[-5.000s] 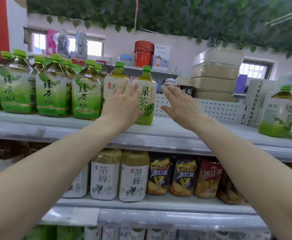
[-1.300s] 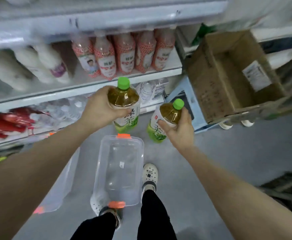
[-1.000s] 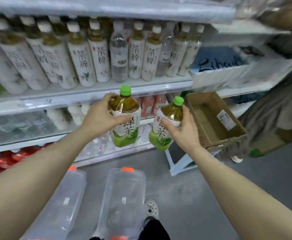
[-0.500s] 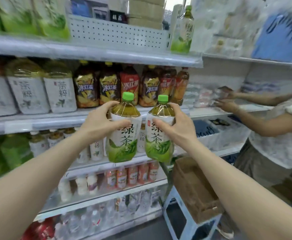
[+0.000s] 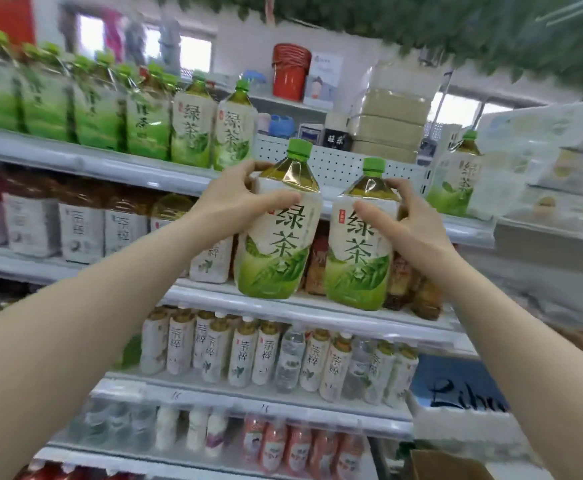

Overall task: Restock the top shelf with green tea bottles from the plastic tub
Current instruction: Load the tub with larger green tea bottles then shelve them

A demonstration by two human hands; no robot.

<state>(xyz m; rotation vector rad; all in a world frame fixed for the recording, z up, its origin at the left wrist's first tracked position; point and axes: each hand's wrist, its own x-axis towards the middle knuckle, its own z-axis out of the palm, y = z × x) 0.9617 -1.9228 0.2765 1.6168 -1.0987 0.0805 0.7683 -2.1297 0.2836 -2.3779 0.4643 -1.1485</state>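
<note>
Two hands loaded. Left hand (image 5: 234, 199) grips left bottle (image 5: 276, 244); right hand (image 5: 411, 223) grips right bottle (image 5: 359, 258). Both upright, bases below top shelf (image 5: 75, 159). Step: lifting to shelf. Next, likely: raise above its edge, set down right of the row (image 5: 193, 133).

Far-left bottles (image 5: 40, 98) smear (labels unreadable); cardboard box (image 5: 445, 465) runs off the bottom edge.

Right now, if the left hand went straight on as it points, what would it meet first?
Probably the top shelf's front edge, hit by the bottle the left hand holds; if it clears, the perforated back panel. Depth unclear.
</note>
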